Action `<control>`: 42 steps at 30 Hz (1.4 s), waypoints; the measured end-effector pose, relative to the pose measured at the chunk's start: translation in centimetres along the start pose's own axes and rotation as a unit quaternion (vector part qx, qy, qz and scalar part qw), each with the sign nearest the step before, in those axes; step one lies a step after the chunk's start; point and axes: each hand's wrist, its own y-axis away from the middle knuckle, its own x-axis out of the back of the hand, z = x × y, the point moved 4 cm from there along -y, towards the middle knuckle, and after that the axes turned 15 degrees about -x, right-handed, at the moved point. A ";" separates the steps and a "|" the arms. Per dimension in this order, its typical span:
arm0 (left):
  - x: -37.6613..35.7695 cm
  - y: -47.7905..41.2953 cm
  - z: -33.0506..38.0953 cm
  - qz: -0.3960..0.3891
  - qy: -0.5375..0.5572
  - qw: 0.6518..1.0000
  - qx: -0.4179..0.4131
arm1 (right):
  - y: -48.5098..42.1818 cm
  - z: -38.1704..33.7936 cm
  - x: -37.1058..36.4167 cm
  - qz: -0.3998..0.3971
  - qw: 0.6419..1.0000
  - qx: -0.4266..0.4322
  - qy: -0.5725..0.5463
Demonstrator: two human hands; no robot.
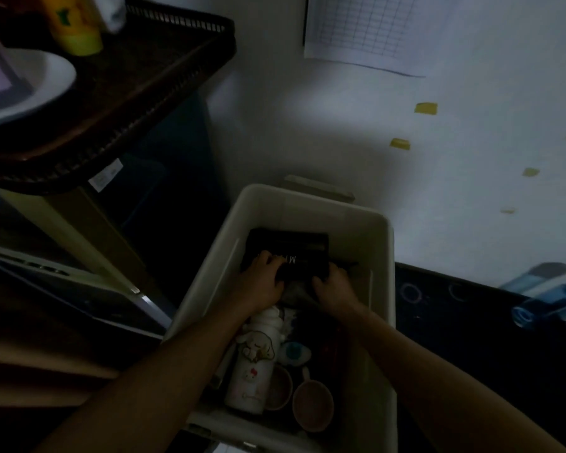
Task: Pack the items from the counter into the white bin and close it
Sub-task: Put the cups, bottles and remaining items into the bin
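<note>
Two hands reach down into the white bin [384, 233], which stands open on the floor against a pale wall, and we see both of them on a flat black case [290, 245] with white lettering at the bin's far end. The left hand [262, 284] has its fingers curled over the case's near left edge. The right hand [332, 289] clamps the near right corner in the same way, fingers bent and close together. Nearer to us in the bin lies a white bottle [252, 371] printed with cartoon figures. Beside it are two brown cups [312, 403] and a small white and blue item [295, 353] that we cannot identify in the dim light. Up at the left, a dark woven tray [151, 70] carries a white dish [36, 89] and a yellow bottle [76, 27]. A gridded sheet of paper [366, 31] hangs on the wall, with several bits of yellow tape [425, 108] stuck below it. A blurred blue object [549, 299] lies at the right edge.
</note>
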 end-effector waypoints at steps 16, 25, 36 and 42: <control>2.3 -3.7 8.6 0.069 0.023 0.992 -0.108 | 4.4 -2.2 9.0 0.023 0.995 0.085 -0.040; 1.8 -8.6 17.0 0.092 0.045 0.980 -0.171 | 5.0 0.9 18.3 0.089 0.987 0.128 -0.043; -5.9 -16.2 28.8 0.031 0.002 0.970 -0.240 | 2.5 11.8 29.1 0.149 0.985 0.077 -0.036; -11.1 -19.4 34.1 -0.012 0.016 0.968 -0.249 | 0.7 18.4 34.1 0.167 0.985 0.030 -0.045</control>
